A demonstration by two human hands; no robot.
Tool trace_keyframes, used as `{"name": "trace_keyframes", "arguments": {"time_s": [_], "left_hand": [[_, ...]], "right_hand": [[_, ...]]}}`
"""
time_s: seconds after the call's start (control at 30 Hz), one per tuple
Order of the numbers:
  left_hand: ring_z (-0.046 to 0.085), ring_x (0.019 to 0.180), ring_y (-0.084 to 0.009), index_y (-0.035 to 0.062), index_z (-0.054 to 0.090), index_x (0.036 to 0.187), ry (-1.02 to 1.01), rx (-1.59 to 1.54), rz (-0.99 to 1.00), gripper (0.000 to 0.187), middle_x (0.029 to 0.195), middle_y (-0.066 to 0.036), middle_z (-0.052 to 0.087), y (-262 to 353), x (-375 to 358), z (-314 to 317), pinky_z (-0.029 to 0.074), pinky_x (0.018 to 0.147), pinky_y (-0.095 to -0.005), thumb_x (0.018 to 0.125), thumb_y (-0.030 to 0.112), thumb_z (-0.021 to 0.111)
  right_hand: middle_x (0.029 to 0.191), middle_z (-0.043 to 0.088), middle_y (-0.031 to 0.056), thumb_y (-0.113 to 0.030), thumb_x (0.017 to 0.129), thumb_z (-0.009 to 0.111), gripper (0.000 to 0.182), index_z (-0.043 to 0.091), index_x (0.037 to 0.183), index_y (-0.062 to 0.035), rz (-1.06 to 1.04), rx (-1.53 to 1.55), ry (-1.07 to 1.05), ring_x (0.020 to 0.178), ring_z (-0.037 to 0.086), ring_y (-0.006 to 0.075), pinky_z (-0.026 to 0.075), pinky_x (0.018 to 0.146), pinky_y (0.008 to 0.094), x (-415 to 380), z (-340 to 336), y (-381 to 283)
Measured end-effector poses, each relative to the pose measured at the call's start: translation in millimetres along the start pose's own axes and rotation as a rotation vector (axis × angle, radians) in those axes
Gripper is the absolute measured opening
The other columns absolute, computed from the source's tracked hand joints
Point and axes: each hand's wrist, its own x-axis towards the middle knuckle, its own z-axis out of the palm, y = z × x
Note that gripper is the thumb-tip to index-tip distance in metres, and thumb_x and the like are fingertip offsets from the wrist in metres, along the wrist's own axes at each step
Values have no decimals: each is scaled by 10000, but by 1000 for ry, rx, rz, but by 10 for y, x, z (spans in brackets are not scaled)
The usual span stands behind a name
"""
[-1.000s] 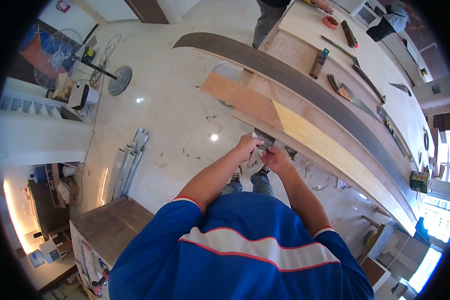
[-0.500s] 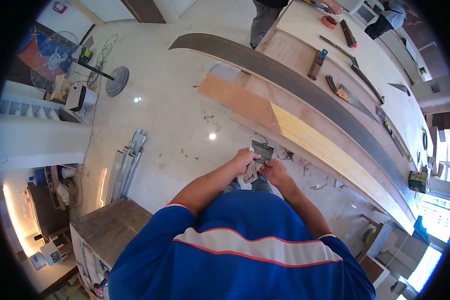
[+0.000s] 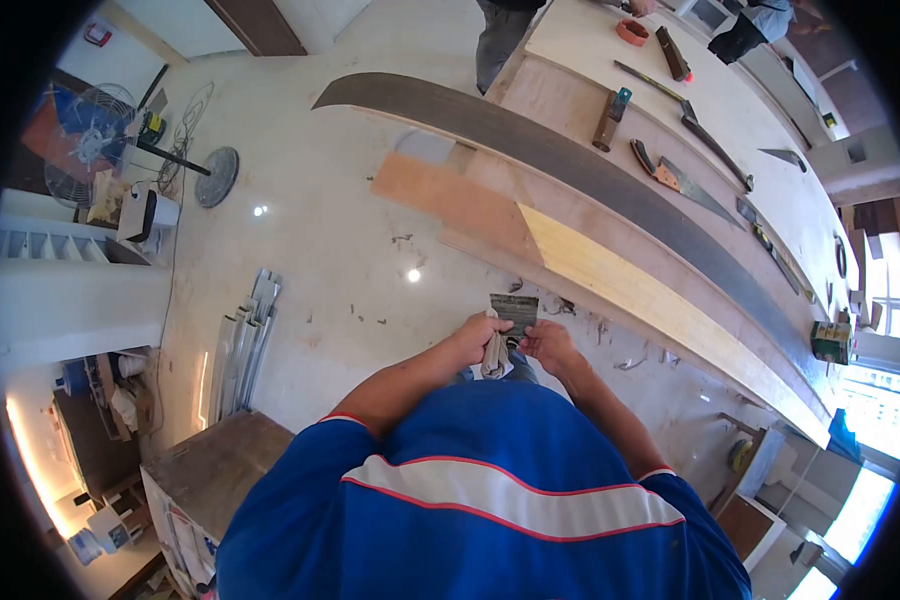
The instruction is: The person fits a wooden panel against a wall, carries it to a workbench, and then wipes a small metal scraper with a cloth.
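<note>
I stand over a pale floor and hold a small flat grey piece [image 3: 515, 312] in front of my chest. My left hand [image 3: 477, 338] grips its lower left edge together with a light cloth [image 3: 494, 357] that hangs down from my fingers. My right hand [image 3: 549, 344] pinches the piece's lower right edge. Both hands almost touch each other. A long workbench [image 3: 610, 215] runs diagonally just beyond my hands.
On the bench lie a long dark curved board [image 3: 530, 140], a yellow plank [image 3: 630, 285], handsaws [image 3: 675, 180] and a wooden block [image 3: 607, 118]. Another person [image 3: 500, 35] stands at the far end. A fan [image 3: 90, 140], metal profiles [image 3: 245, 340] and a wooden cabinet [image 3: 215, 460] stand left.
My hands have drawn the grey piece and cloth back from the bench edge toward my body. The view has tilted slightly, shifting the bench up and left.
</note>
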Motion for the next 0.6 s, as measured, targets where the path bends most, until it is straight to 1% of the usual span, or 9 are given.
{"name": "trace_keyframes", "arguments": {"time_s": [0.1, 0.17, 0.2, 0.3, 0.4, 0.5, 0.53, 0.6], "left_hand": [[715, 874, -292, -22, 584, 1237, 15, -9, -108, 316, 1056, -174, 703, 99, 253, -37, 602, 777, -417, 932, 59, 562], [716, 885, -295, -21, 578, 1248, -25, -38, -94, 329, 1068, -179, 701, 294, 302, 38, 602, 794, -420, 933, 76, 569], [717, 891, -297, -21, 575, 1253, -48, -52, -89, 336, 1074, -181, 700, 347, 284, 98, 602, 802, -422, 934, 84, 573], [716, 924, -303, -23, 578, 1235, -222, -10, -35, 316, 1092, -183, 698, 472, -43, 195, 598, 833, -437, 940, 92, 566], [712, 957, -305, -12, 585, 1225, -195, 4, -32, 297, 1109, -180, 697, 190, -121, -101, 592, 854, -444, 965, 129, 557], [682, 749, -230, 62, 646, 1116, -58, -188, -237, 206, 920, -99, 712, -35, -145, -130, 565, 629, -410, 966, 194, 596], [663, 708, -217, 71, 654, 1090, -18, -224, -245, 216, 894, -92, 710, -80, -132, -106, 555, 602, -401, 993, 246, 571], [686, 777, -257, 50, 629, 1106, -62, -234, -205, 258, 928, -107, 706, -61, -121, -184, 575, 703, -430, 997, 275, 563]], "right_hand": [[839, 658, 65, -46, 916, 591, 106, 630, 1014, -35, 16, 34, 85, 701, 632, 186, 564, 699, 426, 206, -16, -85], [783, 628, 54, -60, 908, 599, 37, 622, 931, -42, -133, -28, 120, 654, 610, 168, 557, 668, 360, 161, 148, -272], [754, 612, 49, -68, 905, 603, 30, 618, 890, -46, -208, -58, 141, 630, 599, 159, 554, 652, 328, 75, 246, -351], [727, 608, 35, -76, 891, 620, 41, 645, 890, -44, -253, -101, 83, 622, 590, 139, 520, 616, 293, -153, 330, -249], [777, 640, 38, -87, 887, 638, 80, 653, 936, -25, -310, -349, 130, 640, 606, 142, 536, 640, 301, -366, 467, -147], [765, 635, 31, -118, 884, 650, 110, 648, 936, -21, -215, -314, 72, 639, 596, 128, 521, 616, 290, -185, 292, -54], [766, 636, 34, -139, 891, 653, 119, 643, 925, -25, -204, -313, 72, 636, 594, 127, 517, 610, 287, -118, 264, -73], [768, 637, 39, -179, 905, 660, 148, 634, 902, -34, -172, -314, 64, 630, 590, 124, 508, 600, 281, 20, 228, -53]]}}
